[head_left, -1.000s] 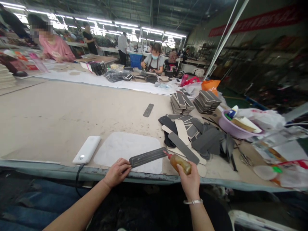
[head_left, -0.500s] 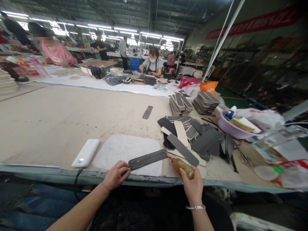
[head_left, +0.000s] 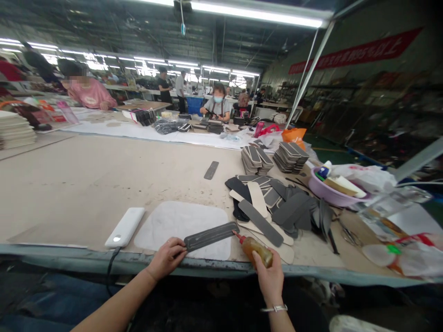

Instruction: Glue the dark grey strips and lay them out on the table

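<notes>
My left hand (head_left: 168, 258) grips the near left end of a long dark grey strip with rounded corners (head_left: 209, 237). Glossy lines run along the strip's upper face. It lies over a white sheet (head_left: 152, 230) at the table's front edge. In my right hand (head_left: 271, 275) is an amber glue bottle (head_left: 258, 252), tilted so that its red nozzle (head_left: 238, 235) meets or nearly meets the strip's right end. Just beyond the bottle lies a loose heap of grey, black and cream strips (head_left: 263, 221).
A white power bank (head_left: 125, 227) with a cable lies left of the sheet. Stacked strips (head_left: 290, 157) stand behind the heap. To the right are a purple basin (head_left: 337, 196), scissors (head_left: 349, 233) and plastic bags (head_left: 418, 258). A co-worker (head_left: 218, 108) sits across the table.
The bottle's nozzle has moved slightly left, from the strip's right tip onto its end area. My left hand keeps its hold. The camera view has tilted upward a little.
</notes>
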A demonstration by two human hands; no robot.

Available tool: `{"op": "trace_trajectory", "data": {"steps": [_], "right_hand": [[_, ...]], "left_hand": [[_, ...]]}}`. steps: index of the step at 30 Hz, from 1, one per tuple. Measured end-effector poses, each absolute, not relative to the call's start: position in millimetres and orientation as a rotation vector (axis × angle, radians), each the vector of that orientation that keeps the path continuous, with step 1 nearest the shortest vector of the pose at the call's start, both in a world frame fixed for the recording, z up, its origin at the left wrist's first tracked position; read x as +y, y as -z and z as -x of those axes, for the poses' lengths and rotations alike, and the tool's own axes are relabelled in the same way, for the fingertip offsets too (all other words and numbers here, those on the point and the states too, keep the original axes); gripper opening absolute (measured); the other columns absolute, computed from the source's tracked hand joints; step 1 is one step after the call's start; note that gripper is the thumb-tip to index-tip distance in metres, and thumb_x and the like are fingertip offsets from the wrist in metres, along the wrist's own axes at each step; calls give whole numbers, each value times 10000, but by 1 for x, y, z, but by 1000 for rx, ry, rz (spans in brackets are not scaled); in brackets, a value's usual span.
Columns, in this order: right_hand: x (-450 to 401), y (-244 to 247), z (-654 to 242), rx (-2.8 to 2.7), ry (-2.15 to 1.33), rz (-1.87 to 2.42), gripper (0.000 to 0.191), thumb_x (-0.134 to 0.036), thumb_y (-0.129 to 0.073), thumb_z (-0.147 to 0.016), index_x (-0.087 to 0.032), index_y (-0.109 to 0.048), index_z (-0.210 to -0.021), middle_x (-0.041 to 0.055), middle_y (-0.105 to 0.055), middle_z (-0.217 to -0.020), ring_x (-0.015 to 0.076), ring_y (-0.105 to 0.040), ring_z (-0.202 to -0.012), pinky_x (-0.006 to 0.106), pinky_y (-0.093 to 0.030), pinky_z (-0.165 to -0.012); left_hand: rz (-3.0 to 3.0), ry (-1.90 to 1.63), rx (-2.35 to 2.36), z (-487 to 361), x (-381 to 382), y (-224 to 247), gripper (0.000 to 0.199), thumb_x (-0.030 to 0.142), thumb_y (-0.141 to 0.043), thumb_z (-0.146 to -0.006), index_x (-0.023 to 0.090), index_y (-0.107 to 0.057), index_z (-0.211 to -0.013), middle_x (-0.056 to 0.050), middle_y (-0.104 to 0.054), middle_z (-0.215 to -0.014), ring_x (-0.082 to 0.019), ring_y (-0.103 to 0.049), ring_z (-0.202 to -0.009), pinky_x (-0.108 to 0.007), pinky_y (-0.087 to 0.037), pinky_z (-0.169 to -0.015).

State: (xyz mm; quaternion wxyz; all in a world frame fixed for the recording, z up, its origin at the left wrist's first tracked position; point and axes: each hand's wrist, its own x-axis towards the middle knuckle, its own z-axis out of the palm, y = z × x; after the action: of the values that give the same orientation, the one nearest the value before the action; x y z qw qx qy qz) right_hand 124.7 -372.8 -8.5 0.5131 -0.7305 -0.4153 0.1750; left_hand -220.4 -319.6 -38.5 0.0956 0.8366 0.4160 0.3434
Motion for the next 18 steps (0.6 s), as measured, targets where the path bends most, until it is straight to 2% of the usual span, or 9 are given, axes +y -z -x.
{"op": "trace_trajectory", "data": {"steps": [5, 10, 13, 18], "right_hand": [[-369, -1, -123, -910, -681, 1639, 594, -650, -674, -586, -218, -575, -981, -2, -634, -751, 183, -559, -558, 306, -463, -460], [-343, -12, -153, -640, -856, 1434, 680, -595, -760, -500, -249, -537, -1041, -32, -615, -689, 157, -522, -457, 268, -392, -373], [-321, -17, -182, -500, -934, 1226, 707, -497, -828, -443, -251, -540, -1040, -30, -619, -707, 134, -500, -459, 239, -357, -366], [-296, -15, -206, -255, -1061, 1025, 641, -377, -877, -381, -247, -590, -938, -14, -636, -790, 109, -513, -505, 214, -383, -391]], "left_hand": [[-2412, -972, 1292, 214, -323, 30, 155, 178, -513, -840, 215, -652, -781, -69, -629, -826, -178, -618, -784, -293, -542, -710], [-2326, -742, 1379, 216, -304, 14, 155, 154, -500, -756, 214, -580, -638, -34, -623, -735, -150, -594, -678, -245, -486, -615], [-2247, -530, 1523, 229, -272, -26, 138, 170, -500, -696, 201, -583, -589, -10, -631, -691, -140, -585, -652, -231, -446, -595], [-2011, -269, 1684, 248, -194, -125, 146, 234, -522, -629, 170, -653, -624, 8, -616, -548, -153, -588, -562, -223, -415, -517]]}}
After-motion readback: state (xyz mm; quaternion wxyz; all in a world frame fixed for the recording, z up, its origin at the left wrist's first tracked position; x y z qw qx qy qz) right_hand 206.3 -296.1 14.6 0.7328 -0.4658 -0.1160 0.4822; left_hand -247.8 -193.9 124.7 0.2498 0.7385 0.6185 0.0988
